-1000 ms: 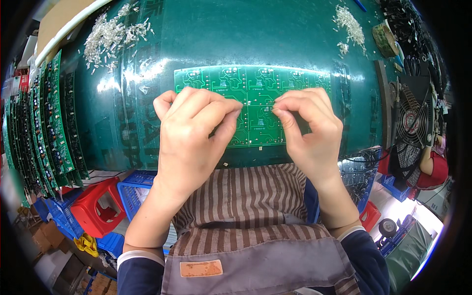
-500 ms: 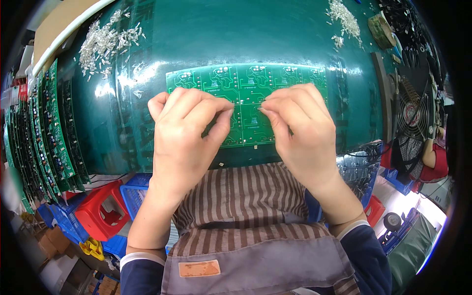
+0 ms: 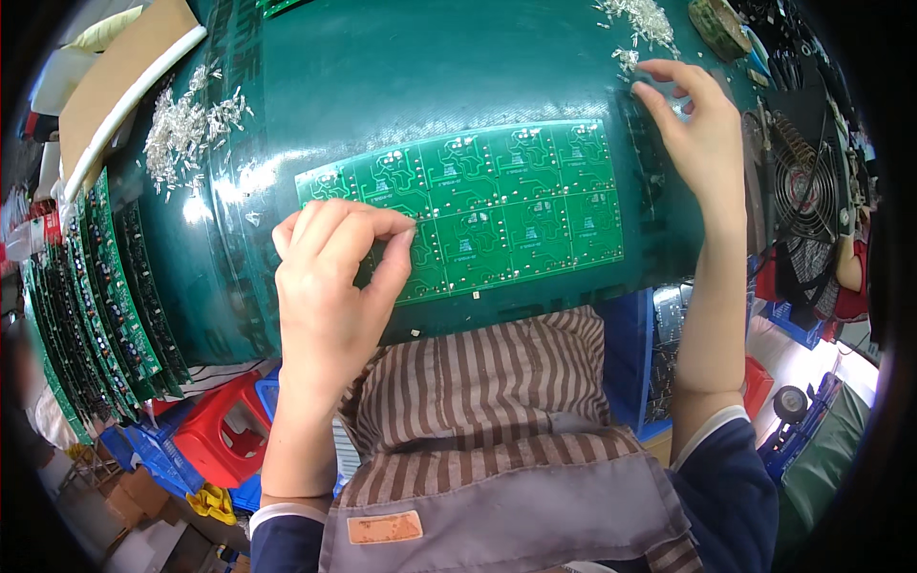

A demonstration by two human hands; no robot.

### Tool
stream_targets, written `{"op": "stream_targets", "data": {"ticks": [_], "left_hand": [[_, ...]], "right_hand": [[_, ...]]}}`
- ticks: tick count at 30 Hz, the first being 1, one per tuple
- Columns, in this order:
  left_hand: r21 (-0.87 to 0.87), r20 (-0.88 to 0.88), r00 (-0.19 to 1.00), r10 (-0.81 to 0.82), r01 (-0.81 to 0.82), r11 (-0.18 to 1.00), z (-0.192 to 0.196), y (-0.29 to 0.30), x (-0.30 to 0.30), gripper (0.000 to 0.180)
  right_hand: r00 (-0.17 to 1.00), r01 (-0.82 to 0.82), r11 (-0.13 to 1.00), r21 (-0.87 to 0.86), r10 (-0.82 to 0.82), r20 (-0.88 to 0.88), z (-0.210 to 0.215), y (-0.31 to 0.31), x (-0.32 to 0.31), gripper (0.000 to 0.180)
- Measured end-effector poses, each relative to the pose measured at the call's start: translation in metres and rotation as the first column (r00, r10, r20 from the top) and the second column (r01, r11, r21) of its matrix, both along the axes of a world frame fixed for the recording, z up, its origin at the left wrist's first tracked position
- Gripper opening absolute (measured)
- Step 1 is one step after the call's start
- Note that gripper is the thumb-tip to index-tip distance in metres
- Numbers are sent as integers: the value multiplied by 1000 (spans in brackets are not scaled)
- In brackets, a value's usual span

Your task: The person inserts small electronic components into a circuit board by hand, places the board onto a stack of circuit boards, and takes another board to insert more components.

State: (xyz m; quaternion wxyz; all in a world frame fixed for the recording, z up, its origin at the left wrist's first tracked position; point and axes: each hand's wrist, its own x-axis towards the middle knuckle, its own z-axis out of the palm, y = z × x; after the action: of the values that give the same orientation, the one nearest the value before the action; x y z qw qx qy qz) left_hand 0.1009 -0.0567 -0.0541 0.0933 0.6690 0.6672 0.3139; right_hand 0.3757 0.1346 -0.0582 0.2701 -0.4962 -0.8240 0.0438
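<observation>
Teal mat bears gridded green circuit panel.

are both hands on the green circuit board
No, only the left hand rests on the circuit board; the right hand reaches toward the small clear parts.

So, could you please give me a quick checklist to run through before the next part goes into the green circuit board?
1. Green circuit board flat on the green mat: ok.
2. Left hand resting on the board's left part, fingers pinched: ok.
3. Part held in that pinch: cannot tell.
4. Right hand at the far-right pile of small clear parts: ok.
5. Right hand gripping a part: cannot tell.
6. Loose bits near the board's front edge: not ok.
</observation>
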Motion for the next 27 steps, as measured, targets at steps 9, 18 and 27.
{"op": "stream_targets", "data": {"ticks": [9, 18, 27], "left_hand": [[-35, -69, 997, 47, -50, 998, 6, 5, 3, 14], [-140, 45, 990, 131, -123, 982, 12, 8, 6, 14], [-56, -218, 976, 8, -21, 998, 20, 11, 12, 15]], "right_hand": [[994, -50, 996, 73, 56, -90, -21, 0, -3, 8], [974, 65, 998, -18, -67, -218, -19, -3, 5, 9], [985, 16, 999, 31, -11, -174, 2, -14, 8, 12]]}}
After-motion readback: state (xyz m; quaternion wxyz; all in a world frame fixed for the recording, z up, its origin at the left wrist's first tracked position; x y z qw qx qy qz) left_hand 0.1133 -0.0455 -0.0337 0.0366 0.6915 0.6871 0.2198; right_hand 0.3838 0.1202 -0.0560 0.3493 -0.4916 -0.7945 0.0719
